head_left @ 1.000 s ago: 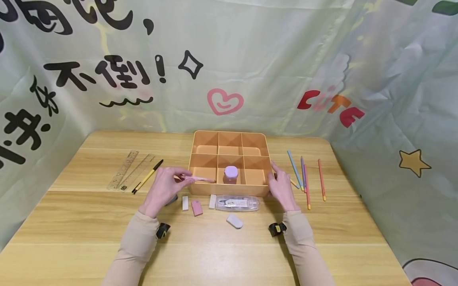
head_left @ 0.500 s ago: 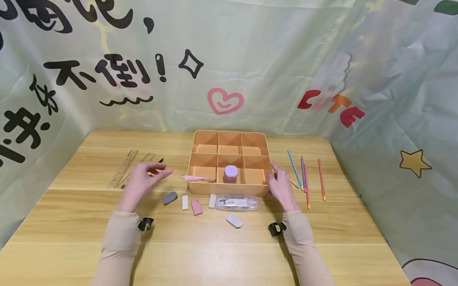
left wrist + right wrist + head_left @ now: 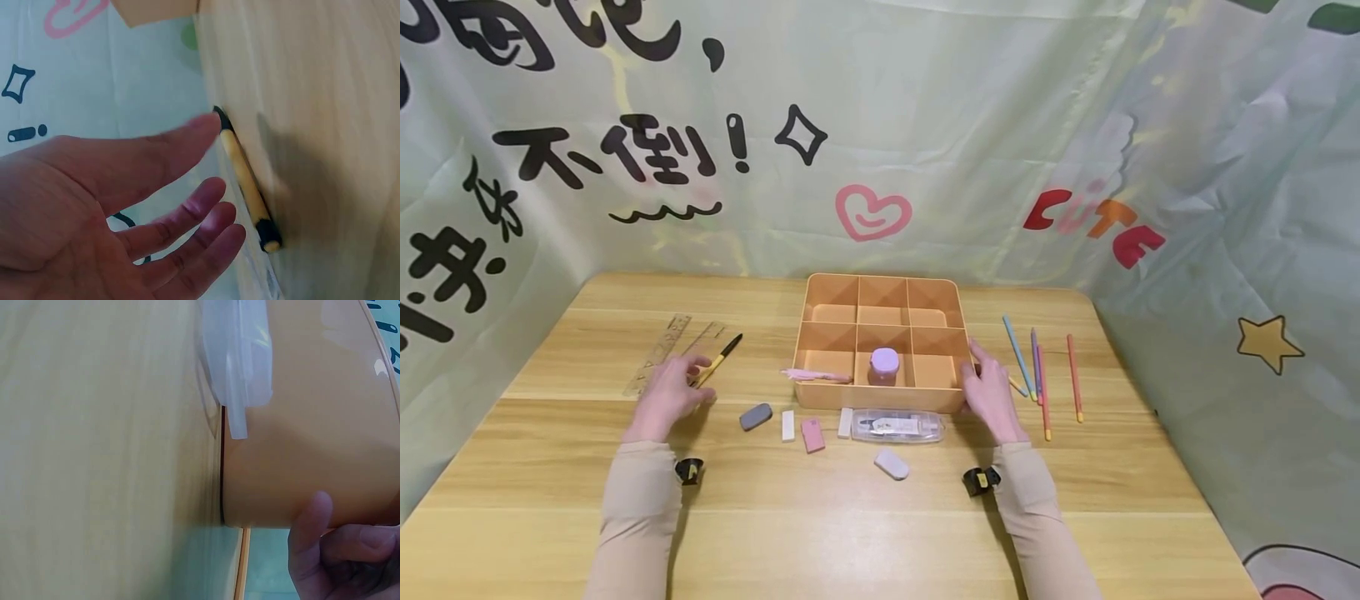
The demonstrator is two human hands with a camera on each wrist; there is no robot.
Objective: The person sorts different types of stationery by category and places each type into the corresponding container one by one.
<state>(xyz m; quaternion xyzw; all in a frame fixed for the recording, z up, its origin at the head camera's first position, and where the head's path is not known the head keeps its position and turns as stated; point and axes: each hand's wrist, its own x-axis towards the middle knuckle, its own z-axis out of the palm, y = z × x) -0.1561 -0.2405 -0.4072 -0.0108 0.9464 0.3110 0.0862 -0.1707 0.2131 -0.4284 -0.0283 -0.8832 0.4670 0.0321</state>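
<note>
My left hand (image 3: 668,390) is over the table at the left, its thumb and fingers spread apart with nothing between them. Beside them lies a yellow pen (image 3: 721,360) with black ends; in the left wrist view the thumb tip overlaps the black tip of the pen (image 3: 244,172). My right hand (image 3: 988,392) holds the right front corner of an orange divided organizer box (image 3: 880,398), thumb at the corner and fingers against the side. A slim pink pen-like item (image 3: 816,376) lies across the box's front left compartment, one end sticking out. A purple-lidded container (image 3: 883,367) stands in the front middle compartment.
Two clear rulers (image 3: 658,354) lie at the left. In front of the box are a grey eraser (image 3: 756,417), a pink eraser (image 3: 812,436), white blocks (image 3: 787,426), a clear plastic case (image 3: 897,426) and a pale rounded piece (image 3: 891,464). Several colored pencils (image 3: 1072,377) lie right.
My left hand has let go of the pink pen-like item, leaving it in the box, and has moved left to the yellow pen. My right hand has stayed at the box.
</note>
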